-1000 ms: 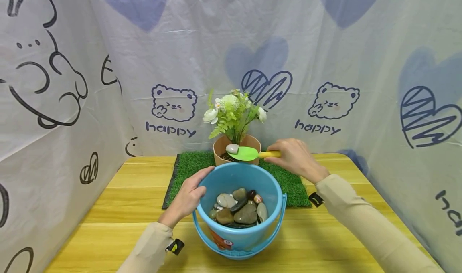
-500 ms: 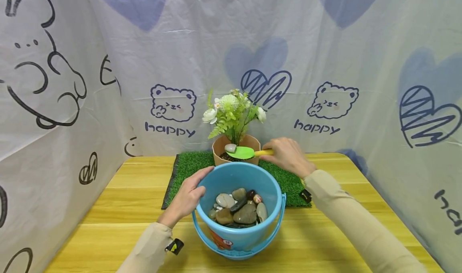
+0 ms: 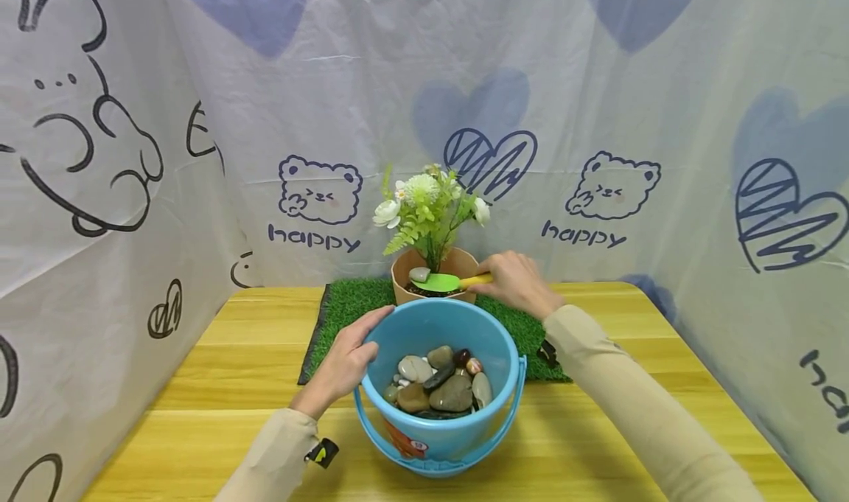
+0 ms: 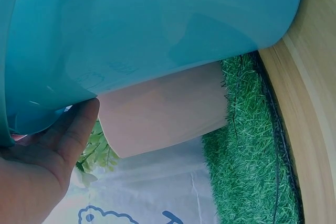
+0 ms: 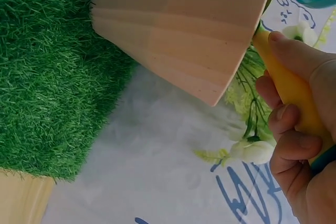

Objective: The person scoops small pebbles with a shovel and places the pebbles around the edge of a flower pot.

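Note:
My right hand (image 3: pixel 517 281) grips the yellow handle (image 5: pixel 296 100) of a small trowel, whose green blade (image 3: pixel 441 283) reaches inside the rim of a beige flowerpot (image 3: pixel 469 265). At the blade's tip lies a pale stone (image 3: pixel 419 274), over the dark soil. White flowers and green leaves (image 3: pixel 424 207) rise from the pot. My left hand (image 3: pixel 345 358) holds the left rim of a light blue bucket (image 3: pixel 441 443), its fingers (image 4: pixel 79 129) along the outer wall in the left wrist view. Inside the bucket lie several smooth stones (image 3: pixel 451 394) in grey, brown and black.
Under the pot spreads a green artificial grass mat (image 3: pixel 354 295), partly hidden by the bucket. Both lie on a light wooden table (image 3: pixel 219 384). A white printed cloth (image 3: pixel 371 82) hangs around the back and sides. The bucket's handle (image 3: pixel 517 406) hangs down at its front.
My right hand has moved left and forward, taking the trowel blade and the pale stone lower into the pot. The left hand and bucket have stayed in place.

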{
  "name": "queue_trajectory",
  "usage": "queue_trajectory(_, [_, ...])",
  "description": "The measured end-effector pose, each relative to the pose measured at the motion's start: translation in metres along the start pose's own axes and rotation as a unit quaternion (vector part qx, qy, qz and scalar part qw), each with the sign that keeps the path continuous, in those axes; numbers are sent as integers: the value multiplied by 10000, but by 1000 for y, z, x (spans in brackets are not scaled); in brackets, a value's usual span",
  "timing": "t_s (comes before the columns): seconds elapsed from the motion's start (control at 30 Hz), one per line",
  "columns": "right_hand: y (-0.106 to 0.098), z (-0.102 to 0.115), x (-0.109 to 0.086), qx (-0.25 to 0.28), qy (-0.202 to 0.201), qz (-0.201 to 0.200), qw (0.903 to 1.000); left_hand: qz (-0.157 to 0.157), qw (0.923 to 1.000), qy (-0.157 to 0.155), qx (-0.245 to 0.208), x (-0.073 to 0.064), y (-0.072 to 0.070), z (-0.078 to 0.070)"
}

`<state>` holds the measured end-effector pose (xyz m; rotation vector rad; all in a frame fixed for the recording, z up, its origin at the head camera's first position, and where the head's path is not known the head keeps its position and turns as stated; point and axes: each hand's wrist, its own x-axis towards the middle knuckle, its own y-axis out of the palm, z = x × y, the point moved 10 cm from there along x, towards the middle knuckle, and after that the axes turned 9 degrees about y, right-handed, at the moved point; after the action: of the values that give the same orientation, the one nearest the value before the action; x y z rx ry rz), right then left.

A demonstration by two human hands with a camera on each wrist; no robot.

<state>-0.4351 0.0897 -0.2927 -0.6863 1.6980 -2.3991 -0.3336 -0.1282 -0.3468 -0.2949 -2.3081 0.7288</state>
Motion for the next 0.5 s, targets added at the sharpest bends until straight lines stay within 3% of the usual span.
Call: queue_trajectory(0.5, [12,10,14,-337,48,300,9990,-16,10000,-46,4,0,1,1])
